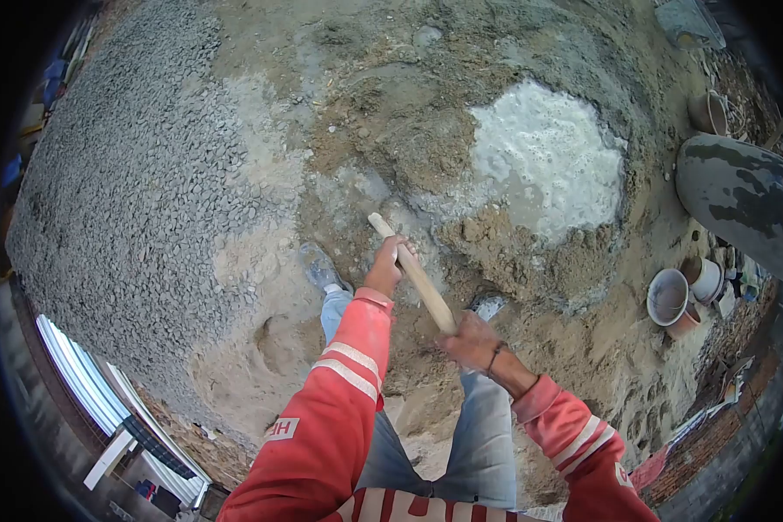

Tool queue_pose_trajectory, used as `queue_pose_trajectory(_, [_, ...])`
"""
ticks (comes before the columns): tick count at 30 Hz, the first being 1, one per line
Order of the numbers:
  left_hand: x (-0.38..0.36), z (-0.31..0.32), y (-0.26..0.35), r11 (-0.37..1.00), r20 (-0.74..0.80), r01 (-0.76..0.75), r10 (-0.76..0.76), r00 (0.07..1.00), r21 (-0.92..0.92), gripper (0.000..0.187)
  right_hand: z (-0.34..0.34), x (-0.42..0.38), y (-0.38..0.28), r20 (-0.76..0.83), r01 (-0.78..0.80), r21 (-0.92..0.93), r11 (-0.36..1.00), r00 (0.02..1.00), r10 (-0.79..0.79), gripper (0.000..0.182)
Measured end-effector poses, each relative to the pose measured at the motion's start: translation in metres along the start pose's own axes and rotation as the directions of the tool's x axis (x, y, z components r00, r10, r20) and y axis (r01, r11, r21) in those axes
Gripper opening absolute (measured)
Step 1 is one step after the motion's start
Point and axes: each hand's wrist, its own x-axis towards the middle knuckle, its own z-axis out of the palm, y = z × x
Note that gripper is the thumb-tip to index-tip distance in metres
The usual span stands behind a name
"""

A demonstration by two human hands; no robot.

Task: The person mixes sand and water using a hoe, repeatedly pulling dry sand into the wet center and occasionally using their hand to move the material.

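A pale wooden handle [423,284] runs slantwise across the middle of the view, in front of my legs. My left hand [391,262] is wrapped round it near its upper end, which sticks out a little past the fingers. Lower down and to the right, my right hand [473,341] grips the same handle. No tool head can be made out. Beyond the handle, whitish wet liquid [552,157] lies in a hollow ringed by a sandy, earthy mound [409,130].
Grey gravel [139,174] is heaped on the left. Buckets [668,297] stand at the right, below a large grey rounded container [739,196]. Another tub [689,23] is at the top right. My shoes [320,265] rest on uneven sandy ground by the mound.
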Motion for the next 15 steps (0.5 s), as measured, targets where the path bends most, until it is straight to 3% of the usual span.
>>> queue_pose_trajectory(2, [0.003,0.026,0.015,0.972,-0.089,-0.118,0.102,0.991,-0.205,0.011,-0.039,-0.036,0.010,-0.023,0.120,-0.082,0.989,0.992,-0.122,0.050])
queue_pose_trajectory(5, [-0.010,0.080,0.027,0.971,-0.016,-0.222,0.221,0.975,-0.093,0.011,-0.101,-0.090,0.037,-0.035,0.224,-0.190,0.956,0.971,-0.235,0.051])
queue_pose_trajectory(6, [-0.030,0.112,0.023,0.962,-0.062,-0.267,0.263,0.963,-0.063,0.010,-0.117,-0.094,0.063,-0.081,0.232,-0.299,0.926,0.960,-0.267,0.050])
queue_pose_trajectory(7, [-0.032,0.135,0.017,0.960,-0.008,-0.258,0.259,0.966,-0.110,0.010,-0.134,-0.098,0.092,-0.119,0.229,-0.404,0.886,0.947,-0.299,0.049])
queue_pose_trajectory(9, [-0.042,0.189,0.010,0.960,0.068,-0.232,0.245,0.967,-0.158,0.011,-0.168,-0.079,0.156,-0.245,0.158,-0.537,0.829,0.911,-0.332,0.045])
queue_pose_trajectory(11, [-0.036,0.235,0.003,0.963,0.094,-0.220,0.236,0.967,-0.155,0.012,-0.201,-0.057,0.175,-0.408,-0.058,-0.547,0.835,0.890,-0.205,0.041])
queue_pose_trajectory(15, [-0.025,0.259,0.010,0.944,0.112,-0.281,0.303,0.946,-0.175,0.014,-0.198,0.015,0.209,-0.544,-0.066,-0.501,0.863,0.800,-0.254,0.041])
